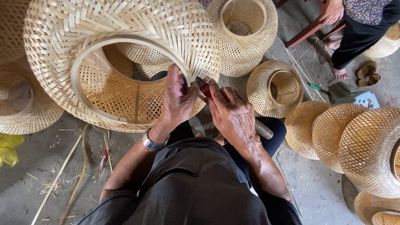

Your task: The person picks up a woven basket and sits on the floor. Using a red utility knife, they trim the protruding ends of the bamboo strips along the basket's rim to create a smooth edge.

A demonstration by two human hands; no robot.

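A large woven bamboo shade rests on my lap, its round opening facing me, edged by a pale bamboo hoop. My left hand, a metal watch on its wrist, grips the hoop at the right side of the opening. My right hand is closed around a tool with a red part near its tip and a wooden handle end sticking out behind the palm. The tip touches the rim beside my left thumb.
Several finished woven shades lie around: one behind, one to the right, a cluster at far right, another at left. Bamboo strips and shavings litter the concrete floor. Another person sits at top right.
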